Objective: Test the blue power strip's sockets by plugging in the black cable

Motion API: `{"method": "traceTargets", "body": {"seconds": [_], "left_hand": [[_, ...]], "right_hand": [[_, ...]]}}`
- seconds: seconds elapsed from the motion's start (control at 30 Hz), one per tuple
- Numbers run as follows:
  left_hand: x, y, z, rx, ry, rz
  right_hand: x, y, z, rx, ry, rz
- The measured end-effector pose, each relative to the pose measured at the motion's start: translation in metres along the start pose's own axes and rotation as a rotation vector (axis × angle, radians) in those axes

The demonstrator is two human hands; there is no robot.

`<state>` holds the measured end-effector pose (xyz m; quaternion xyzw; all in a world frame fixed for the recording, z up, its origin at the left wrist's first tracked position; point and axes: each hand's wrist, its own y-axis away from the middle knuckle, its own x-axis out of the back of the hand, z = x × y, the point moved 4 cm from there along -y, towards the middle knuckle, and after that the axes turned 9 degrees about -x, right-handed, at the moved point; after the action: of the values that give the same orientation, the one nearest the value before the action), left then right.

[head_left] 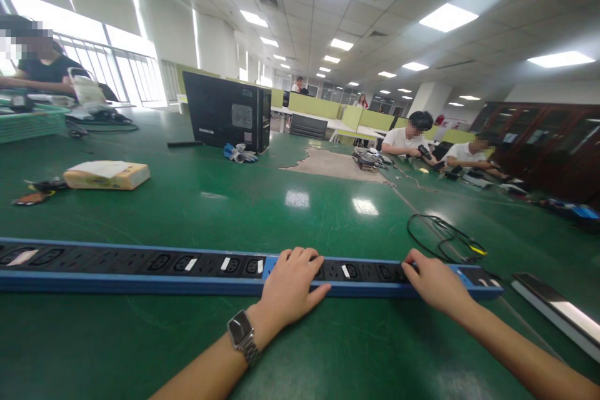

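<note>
A long power strip (206, 262) with a blue housing and black sockets lies across the green table. Small white stickers mark several of its sockets. My left hand (291, 284), with a watch (241, 331) on the wrist, straddles the strip right of its middle. Its fingers reach over the far edge and the thumb rests along the near side. Toward the strip's right end, my right hand (434, 281) is closed, thumb and forefinger pinched at a socket. Anything between those fingertips is hidden.
Behind the strip, a coiled black cable (438, 234) lies at the right. A flat dark panel with a white side (557, 312) sits at the right edge. Farther back are a tissue pack (107, 175), gloves (240, 153) and a black computer case (225, 109). Other people work around the table.
</note>
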<state>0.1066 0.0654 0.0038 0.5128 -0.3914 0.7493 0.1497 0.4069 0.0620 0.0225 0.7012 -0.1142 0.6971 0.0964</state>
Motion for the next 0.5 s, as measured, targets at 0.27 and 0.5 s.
{"method": "traceTargets", "body": {"seconds": [0.27, 0.5], "left_hand": [[0.000, 0.000, 0.000, -0.015, 0.009, -0.012], [0.016, 0.025, -0.022, 0.108, -0.107, 0.000]], "right_hand": [[-0.006, 0.020, -0.016, 0.009, 0.226, 0.073], [-0.011, 0.020, -0.013, -0.019, 0.192, 0.059]]}}
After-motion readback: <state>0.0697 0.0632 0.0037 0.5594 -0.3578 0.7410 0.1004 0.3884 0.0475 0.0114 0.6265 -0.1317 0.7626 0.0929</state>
